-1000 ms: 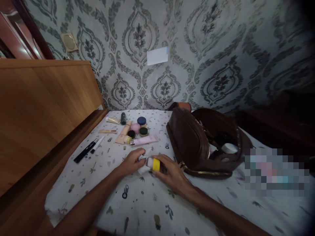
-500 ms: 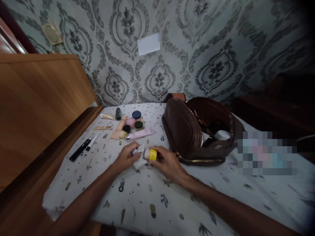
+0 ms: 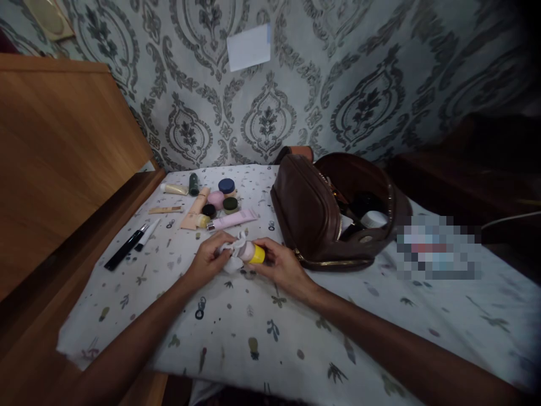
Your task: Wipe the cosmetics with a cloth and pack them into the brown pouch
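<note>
Brown bag [image 3: 304,206]: landmark for every place below; it sits unzipped on the patterned sheet [image 3: 236,332], a gold zip running along its near edge.
Yellow-ended container [image 3: 256,254]: between your two hands, left of the bag's near corner and apart from it; the yellow end lies nearer the bag, the pale end farther off.
Right hand [image 3: 281,263]: just left of the bag's near corner; your thumb and fingers hold the container in a narrow grip about its yellow end.
Left hand [image 3: 209,258]: farther left of the bag; you pinch a crumpled white tissue [image 3: 232,260] against the pale end. Whether your fingertips touch the container under it, you cannot tell.
Pink tube [image 3: 235,219]: flat, left of the bag and beyond your hands, its silvery cap away from the bag.
Pots: grouped left of the bag, behind the pink tube; blue-lidded jar [image 3: 226,185] rearmost, then pink pot [image 3: 215,199], green-lidded jar [image 3: 230,204] and black-lidded pot [image 3: 208,211].
Peach tube [image 3: 196,208]: beyond these pots from the bag.
Dark green bottle [image 3: 193,184] and cream tube [image 3: 176,189]: farther left of the bag, near the sheet's back edge.
Black stick [image 3: 125,248]: well apart from the bag, leftmost of the small items.
White lid [image 3: 374,219]: inside the bag's mouth.
</note>
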`<act>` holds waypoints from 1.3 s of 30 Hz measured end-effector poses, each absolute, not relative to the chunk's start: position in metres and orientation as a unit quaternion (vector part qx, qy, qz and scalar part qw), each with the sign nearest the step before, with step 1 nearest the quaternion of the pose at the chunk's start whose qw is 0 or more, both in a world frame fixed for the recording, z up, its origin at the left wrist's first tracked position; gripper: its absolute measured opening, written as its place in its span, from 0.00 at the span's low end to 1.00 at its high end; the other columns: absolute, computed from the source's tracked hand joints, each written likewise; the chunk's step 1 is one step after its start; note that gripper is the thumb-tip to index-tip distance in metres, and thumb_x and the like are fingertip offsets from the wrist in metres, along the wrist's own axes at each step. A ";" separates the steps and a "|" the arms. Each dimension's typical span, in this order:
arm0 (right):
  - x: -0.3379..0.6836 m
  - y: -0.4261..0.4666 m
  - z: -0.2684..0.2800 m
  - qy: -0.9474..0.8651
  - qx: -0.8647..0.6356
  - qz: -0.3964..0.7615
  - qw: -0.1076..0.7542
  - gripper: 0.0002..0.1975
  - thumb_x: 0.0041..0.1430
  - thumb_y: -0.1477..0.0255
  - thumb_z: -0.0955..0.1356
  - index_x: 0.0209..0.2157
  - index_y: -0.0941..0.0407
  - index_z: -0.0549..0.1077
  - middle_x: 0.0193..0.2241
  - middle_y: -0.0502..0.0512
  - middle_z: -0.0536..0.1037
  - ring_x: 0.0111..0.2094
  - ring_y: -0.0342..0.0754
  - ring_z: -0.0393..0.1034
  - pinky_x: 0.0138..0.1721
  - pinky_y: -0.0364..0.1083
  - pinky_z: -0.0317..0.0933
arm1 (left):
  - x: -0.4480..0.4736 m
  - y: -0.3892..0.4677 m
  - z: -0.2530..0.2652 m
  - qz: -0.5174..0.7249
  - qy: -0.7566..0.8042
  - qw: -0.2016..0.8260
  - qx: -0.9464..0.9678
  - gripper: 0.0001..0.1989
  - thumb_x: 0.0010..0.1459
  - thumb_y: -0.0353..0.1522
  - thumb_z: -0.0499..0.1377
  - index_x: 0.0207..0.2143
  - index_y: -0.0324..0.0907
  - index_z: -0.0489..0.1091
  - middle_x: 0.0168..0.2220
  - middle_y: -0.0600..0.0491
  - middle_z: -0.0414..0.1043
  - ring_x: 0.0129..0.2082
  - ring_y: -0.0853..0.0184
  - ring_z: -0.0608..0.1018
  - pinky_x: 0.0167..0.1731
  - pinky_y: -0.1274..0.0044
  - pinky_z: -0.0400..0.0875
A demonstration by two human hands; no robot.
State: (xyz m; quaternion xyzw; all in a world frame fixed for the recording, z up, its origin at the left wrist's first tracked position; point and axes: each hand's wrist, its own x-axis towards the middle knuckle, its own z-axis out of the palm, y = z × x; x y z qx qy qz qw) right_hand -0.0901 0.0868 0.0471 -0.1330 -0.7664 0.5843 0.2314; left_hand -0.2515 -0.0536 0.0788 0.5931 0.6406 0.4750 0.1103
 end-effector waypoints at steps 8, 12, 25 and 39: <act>-0.092 0.087 0.048 -0.716 -0.098 0.654 0.224 0.21 0.47 0.68 0.75 0.44 0.57 0.72 0.42 0.55 0.78 0.44 0.49 0.73 0.49 0.50 0.67 | -0.248 -0.056 0.076 0.489 0.654 0.198 0.543 0.17 0.63 0.43 0.55 0.39 0.38 0.71 0.33 0.53 0.69 0.32 0.67 0.70 0.33 0.77 0.66; -0.091 0.085 0.049 -0.707 -0.104 0.664 0.222 0.19 0.48 0.68 0.74 0.42 0.57 0.71 0.41 0.55 0.78 0.42 0.48 0.73 0.47 0.48 0.67 | -0.245 -0.058 0.076 0.447 0.661 0.216 0.562 0.19 0.62 0.45 0.57 0.40 0.37 0.71 0.32 0.53 0.67 0.31 0.68 0.68 0.30 0.78 0.63; -0.090 0.087 0.056 -0.678 -0.089 0.702 0.197 0.21 0.48 0.56 0.75 0.37 0.57 0.73 0.34 0.52 0.77 0.38 0.48 0.73 0.43 0.47 0.68 | -0.233 -0.058 0.075 0.398 0.649 -0.030 0.648 0.15 0.67 0.35 0.51 0.50 0.43 0.74 0.35 0.51 0.67 0.34 0.67 0.71 0.34 0.78 0.67; -0.084 0.081 0.056 -0.783 -0.050 0.583 0.211 0.09 0.49 0.70 0.73 0.33 0.57 0.74 0.31 0.49 0.74 0.33 0.45 0.68 0.37 0.43 0.63 | -0.225 -0.057 0.069 0.320 0.678 -0.074 0.658 0.18 0.68 0.38 0.47 0.50 0.47 0.73 0.40 0.50 0.75 0.37 0.63 0.79 0.35 0.75 0.77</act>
